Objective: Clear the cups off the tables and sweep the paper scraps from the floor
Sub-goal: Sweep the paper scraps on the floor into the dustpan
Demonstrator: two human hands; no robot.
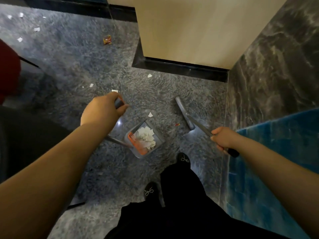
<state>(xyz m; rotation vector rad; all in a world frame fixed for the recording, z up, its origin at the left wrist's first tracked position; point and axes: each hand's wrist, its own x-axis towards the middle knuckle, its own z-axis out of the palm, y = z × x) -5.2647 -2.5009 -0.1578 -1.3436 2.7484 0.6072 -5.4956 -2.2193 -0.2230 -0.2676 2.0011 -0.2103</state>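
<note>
Dustpan [144, 138] handle gripped by left hand [101, 109] | broom [188, 114] clamped in right hand [222, 138] fingers

Grey dustpan [145, 138] on the speckled floor — white paper scraps [145, 136] heaped inside; grey broom head [184, 114] nearby; loose scraps [149, 76] scattered beyond.

A beige wall [198, 28] with a black skirting board [186, 69] was seen above the grey marble floor [82, 62], a blue rug [276, 152] lying at right and a red seat [8, 71] at left.
</note>
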